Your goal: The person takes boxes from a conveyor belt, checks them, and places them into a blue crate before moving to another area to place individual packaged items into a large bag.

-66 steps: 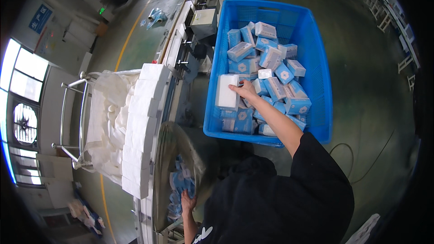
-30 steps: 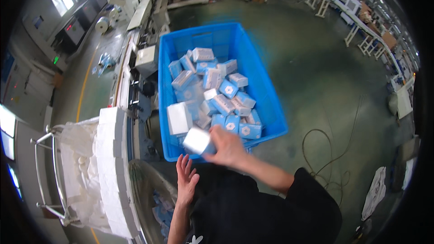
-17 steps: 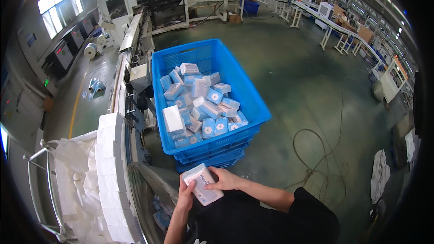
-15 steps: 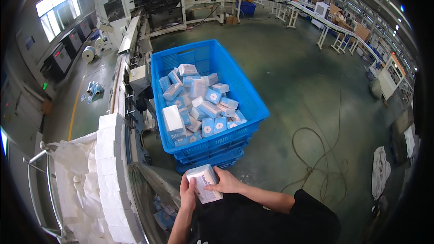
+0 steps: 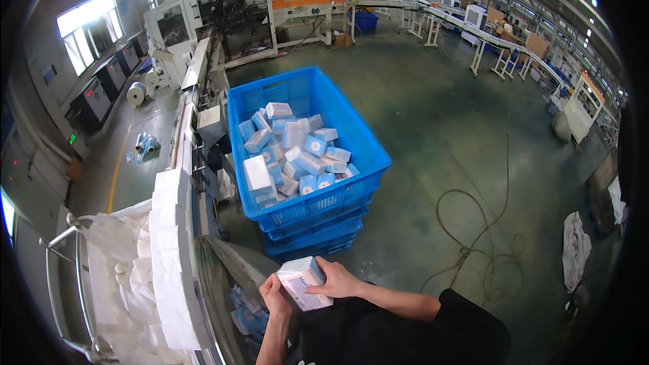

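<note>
Just in front of my body is a wrapped tissue pack (image 5: pixel 301 289), white and blue with printing on its upper side. My right hand (image 5: pixel 339 280) grips it along the right edge, thumb across the printed face. At its left end my left hand (image 5: pixel 275 297) is closed in a pinch, touching the corner of the pack; whether loose film sits between those fingertips is too small to see. Beyond my hands, a blue plastic crate (image 5: pixel 362 179) on top of other stacked crates holds a loose heap of similar blue-and-white packs (image 5: pixel 309 163). A plain white block (image 5: pixel 257 173) rests at its left side.
To the left runs a conveyor with a row of white tissue stacks (image 5: pixel 172 250), beside a metal rail (image 5: pixel 51 284) and white scraps. A bag (image 5: pixel 236 263) of discarded wrappers hangs near my left forearm. A hose (image 5: pixel 464 251) lies coiled on the floor at right.
The tissue pack has tipped and shifted slightly down. My left hand has moved from gripping its side to pinching at its left corner. The view has shifted a little.
</note>
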`<state>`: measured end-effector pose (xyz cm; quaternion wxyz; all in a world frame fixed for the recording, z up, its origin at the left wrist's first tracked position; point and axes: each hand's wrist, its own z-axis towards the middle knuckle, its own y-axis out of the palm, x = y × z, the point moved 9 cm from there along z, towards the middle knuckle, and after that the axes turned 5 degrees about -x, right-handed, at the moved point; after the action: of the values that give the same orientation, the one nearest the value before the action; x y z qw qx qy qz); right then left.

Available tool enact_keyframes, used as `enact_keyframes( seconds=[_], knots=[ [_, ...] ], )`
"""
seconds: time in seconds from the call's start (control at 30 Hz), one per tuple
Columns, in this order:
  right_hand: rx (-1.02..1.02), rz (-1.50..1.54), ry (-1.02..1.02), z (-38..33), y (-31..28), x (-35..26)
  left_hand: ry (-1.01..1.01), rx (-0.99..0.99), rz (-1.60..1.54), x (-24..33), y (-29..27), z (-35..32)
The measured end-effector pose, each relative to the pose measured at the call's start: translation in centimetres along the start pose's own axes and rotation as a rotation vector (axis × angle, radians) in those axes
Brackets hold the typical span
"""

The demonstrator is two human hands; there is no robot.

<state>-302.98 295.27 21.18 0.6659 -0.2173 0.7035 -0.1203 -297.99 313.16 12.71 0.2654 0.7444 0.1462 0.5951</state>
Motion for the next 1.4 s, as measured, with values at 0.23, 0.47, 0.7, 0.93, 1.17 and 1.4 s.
enact_keyframes(
  seconds=[0.23, 0.47, 0.7, 0.93, 1.17, 1.4],
  knots=[
    [-0.438, 1.178, 0.228, -5.4, 0.5, 7.9, -0.165, -0.18, -0.005, -3.8, 7.0, 0.4],
    [0.139, 0.678, 0.14, -8.4, -10.7, 10.0, -0.013, -0.261, 0.258, -3.0, 16.9, 0.0],
    [0.336, 0.106, 0.04, -12.6, -16.6, 7.9, 0.199, -0.377, 0.745, -0.4, 23.9, -0.7],
    [0.006, 0.736, 0.375, -15.5, -15.4, 14.0, 0.234, 0.191, 0.872, 2.1, 9.0, 3.9],
    [0.072, 0.713, 0.298, -15.3, -21.3, 14.0, -0.046, 0.124, 0.715, 0.8, 3.9, 4.6],
    [-0.059, 0.675, 0.22, -10.9, -17.7, 10.7, -0.101, -0.493, 0.577, -5.7, 24.7, -0.8]
  ],
)
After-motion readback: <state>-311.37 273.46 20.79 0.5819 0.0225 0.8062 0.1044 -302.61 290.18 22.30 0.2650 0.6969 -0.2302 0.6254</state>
